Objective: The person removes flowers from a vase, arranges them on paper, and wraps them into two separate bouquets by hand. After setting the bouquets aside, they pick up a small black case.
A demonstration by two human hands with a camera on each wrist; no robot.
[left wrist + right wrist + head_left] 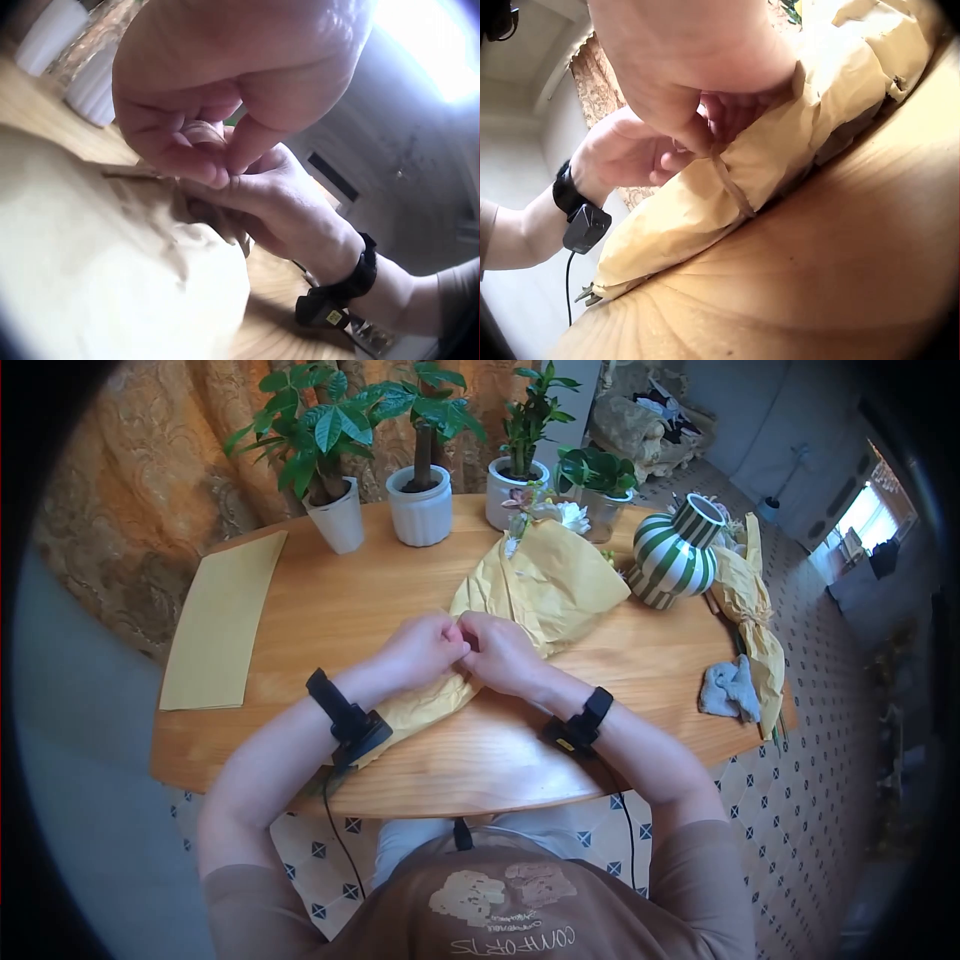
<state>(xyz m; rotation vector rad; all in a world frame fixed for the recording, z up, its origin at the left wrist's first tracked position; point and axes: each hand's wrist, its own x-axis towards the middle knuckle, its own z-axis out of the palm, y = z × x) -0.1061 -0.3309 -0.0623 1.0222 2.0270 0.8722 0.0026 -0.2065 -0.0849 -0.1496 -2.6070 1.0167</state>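
Note:
A bouquet wrapped in yellow paper lies slantwise on the table, its flowers toward the back. A thin tan twine runs round the gathered waist of the wrap. My left hand pinches the twine between thumb and finger, just above the paper. Right against it, my right hand has its fingers curled at the same spot and pinches the twine too. The left wrist view shows the two hands' fingertips meeting; the knuckles hide most of the twine there. Stem ends stick out of the wrap's lower end.
Several potted plants line the table's back. A green-and-white striped vase stands at the right, near a second wrapped bouquet and a grey cloth. Flat yellow paper lies at the left.

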